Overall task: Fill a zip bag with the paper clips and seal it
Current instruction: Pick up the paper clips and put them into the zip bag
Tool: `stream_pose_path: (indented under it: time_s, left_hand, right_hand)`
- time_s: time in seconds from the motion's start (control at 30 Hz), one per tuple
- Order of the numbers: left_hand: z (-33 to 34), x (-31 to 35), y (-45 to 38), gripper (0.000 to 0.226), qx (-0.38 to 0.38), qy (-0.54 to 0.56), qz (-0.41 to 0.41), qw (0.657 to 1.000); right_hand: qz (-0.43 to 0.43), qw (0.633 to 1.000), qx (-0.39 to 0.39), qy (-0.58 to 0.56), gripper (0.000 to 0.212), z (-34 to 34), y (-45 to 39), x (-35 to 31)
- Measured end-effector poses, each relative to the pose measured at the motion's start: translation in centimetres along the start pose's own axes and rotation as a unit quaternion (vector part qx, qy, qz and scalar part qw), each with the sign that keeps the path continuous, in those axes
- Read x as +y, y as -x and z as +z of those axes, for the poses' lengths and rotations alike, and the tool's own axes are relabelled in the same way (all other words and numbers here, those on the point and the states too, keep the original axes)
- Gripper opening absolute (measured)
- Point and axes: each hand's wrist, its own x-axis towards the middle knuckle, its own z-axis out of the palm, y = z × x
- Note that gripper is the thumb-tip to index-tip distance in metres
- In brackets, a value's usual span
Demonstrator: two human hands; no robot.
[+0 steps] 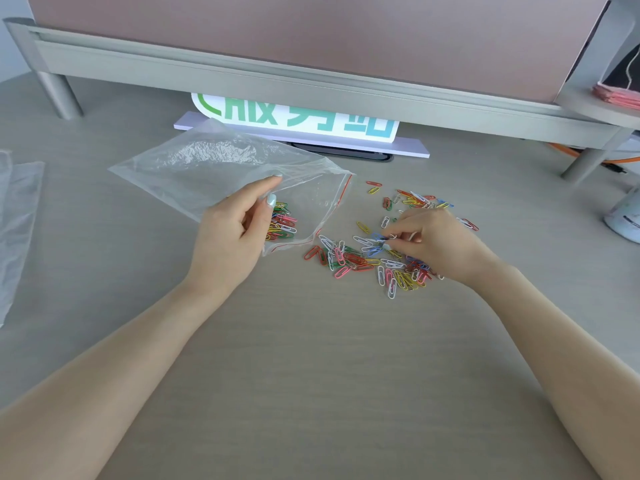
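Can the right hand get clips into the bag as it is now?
Probably yes. The left hand holds the bag with its mouth facing the right hand, and only loose clips lie between.

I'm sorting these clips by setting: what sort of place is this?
Probably an office desk or service counter. A pale wood-grain desk carries a grey raised shelf on legs, a printed sign lies beneath it, and loose paper clips lie beside a zip bag.
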Motion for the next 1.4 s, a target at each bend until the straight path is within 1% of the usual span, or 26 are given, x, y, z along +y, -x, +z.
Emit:
stream_pose_path:
  time_s: [0.17, 0.3, 0.4, 0.5, 0.57, 0.63, 0.77, 0.87, 1.03, 1.07, 1.1, 1.17, 1.27, 1.33, 1.4]
  left_hand:
    - [-0.1, 0.0, -0.1, 0.034, -0.002, 0.001, -0.001, 1.0]
    - [0.0, -0.1, 0.0, 0.034, -0.003, 0.005, -0.006, 1.0]
    - [-0.2, 0.0, 0.0, 0.034, -0.006, 0.004, 0.0, 1.0]
    - [-0.1, 0.1, 0.0, 0.033, -0.003, 0.0, 0.011, 1.0]
    - [-0.1, 0.2, 0.0, 0.033, 0.001, 0.001, 0.013, 1.0]
    - [-0.2, 0.1, -0.1, 0.034, 0.006, -0.002, 0.013, 1.0]
    - [-0.1, 0.0, -0.1, 0.034, 0.011, 0.001, 0.008, 1.0]
    - [-0.1, 0.0, -0.1, 0.034, 0.012, 0.008, 0.007, 1.0]
    - [0.0, -0.2, -0.2, 0.035, 0.009, 0.011, 0.006, 1.0]
    - [0.0, -0.2, -0.2, 0.035, 0.01, 0.012, 0.007, 1.0]
    - [0.0, -0.1, -0.2, 0.034, 0.01, 0.013, 0.006, 1.0]
    - [0.0, -0.2, -0.2, 0.034, 0.011, 0.017, 0.001, 1.0]
    - [0.0, -0.4, -0.2, 0.034, 0.013, 0.021, -0.005, 1.0]
    - [0.0, -0.5, -0.2, 0.033, 0.01, 0.023, -0.005, 1.0]
    - [0.0, -0.5, -0.2, 0.033, 0.006, 0.025, -0.006, 1.0]
  right_hand:
    - [0.082, 0.991, 0.028, -0.105, 0.012, 0.1, -0.1, -0.3]
    - [0.104, 0.974, 0.037, -0.2, 0.011, 0.0, -1.0, -1.5]
    - [0.093, 0.965, 0.025, -0.245, 0.01, 0.4, -2.6, -3.3]
    - [0.078, 0.968, -0.008, -0.237, 0.008, 1.9, -5.0, -6.0]
    - [0.047, 0.975, -0.021, -0.214, 0.018, 3.1, -6.6, -7.9]
    - [0.024, 0.982, -0.017, -0.187, 0.024, 4.0, -8.2, -9.4]
    - [0.041, 0.99, 0.003, -0.137, 0.021, 5.9, -10.8, -9.9]
    - [0.049, 0.994, -0.013, -0.093, 0.02, 6.7, -11.9, -9.9]
    - [0.059, 0.997, -0.016, -0.049, 0.018, 6.0, -11.2, -10.5]
    - [0.057, 0.998, -0.018, -0.037, 0.015, 6.0, -11.0, -10.5]
    - [0.048, 0.998, -0.019, -0.028, 0.016, 6.0, -10.7, -10.5]
    - [0.025, 0.998, -0.026, -0.051, 0.02, 5.9, -10.4, -10.1]
    - [0.02, 0.99, -0.031, -0.138, 0.025, 4.1, -9.0, -9.0]
    - [0.021, 0.988, -0.014, -0.155, 0.022, 2.3, -7.7, -7.6]
    - [0.031, 0.988, -0.017, -0.149, 0.02, 0.8, -6.1, -5.9]
